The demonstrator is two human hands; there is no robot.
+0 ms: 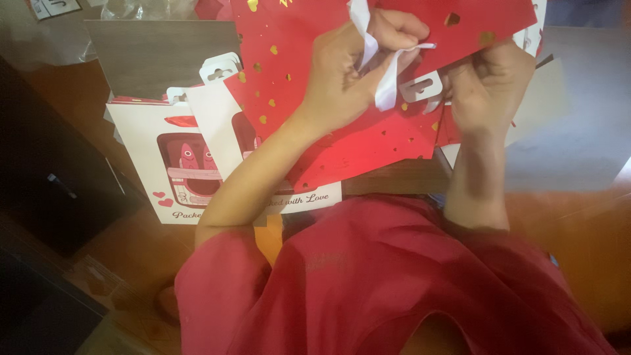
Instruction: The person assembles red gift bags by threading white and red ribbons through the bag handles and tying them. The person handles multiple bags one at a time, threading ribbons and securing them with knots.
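Left hand (348,72) is pinching a white ribbon strip (388,82) against a red card sheet with gold hearts (296,59). Right hand (490,82) is gripping the sheet's edge, fingers curled. Threading appears underway; pulling through needs steady tension.

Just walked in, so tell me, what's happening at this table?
A person in a red top works over a wooden table. The left hand pinches a white ribbon against a red gift bag with gold hearts, while the right hand grips the bag's edge. White printed gift bags lie beside it.
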